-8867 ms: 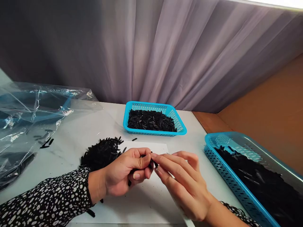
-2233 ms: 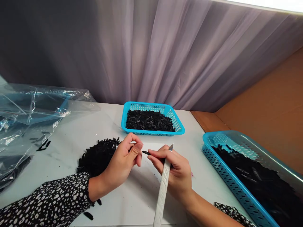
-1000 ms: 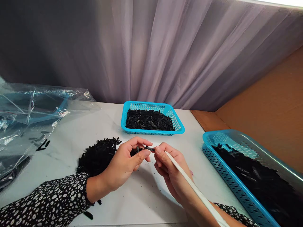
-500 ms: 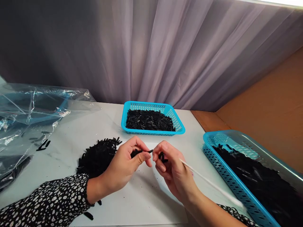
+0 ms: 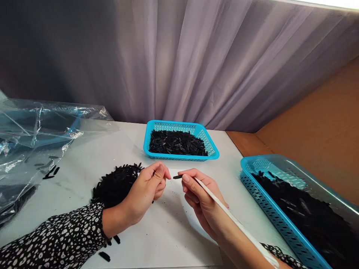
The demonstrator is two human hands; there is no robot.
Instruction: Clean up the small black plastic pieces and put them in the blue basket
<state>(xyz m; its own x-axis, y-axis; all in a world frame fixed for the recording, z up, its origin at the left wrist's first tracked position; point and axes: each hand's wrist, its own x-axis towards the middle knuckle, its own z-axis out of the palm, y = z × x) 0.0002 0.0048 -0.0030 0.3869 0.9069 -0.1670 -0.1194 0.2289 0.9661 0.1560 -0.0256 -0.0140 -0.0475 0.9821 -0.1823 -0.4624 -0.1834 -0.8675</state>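
My left hand [image 5: 147, 188] is closed, thumb pressed against the curled fingers. Dark ends peek out at its edges, so it seems to hold some small black strips, mostly hidden. My right hand [image 5: 204, 201] pinches one short black strip [image 5: 177, 177] between thumb and fingertips, its free end pointing at my left hand but apart from it. A long slim white stick-like tool [image 5: 232, 218] also lies in that hand, running back along the forearm; its working end is hidden. Behind my left wrist is a heap of black strips [image 5: 116, 186] on the white table [image 5: 168, 243].
A blue basket [image 5: 179, 157] of black strips stands at the back centre. Another blue basket [image 5: 263, 198], also with black strips, is at right, under clear plastic. A clear plastic bag [image 5: 50, 127] covers the left side. Loose strips [image 5: 104, 256] lie near the front edge.
My hands have come slightly apart. The black strip that was between them is now in my right fingertips. My left fingers have closed in, and the white tool has tilted more along my forearm.
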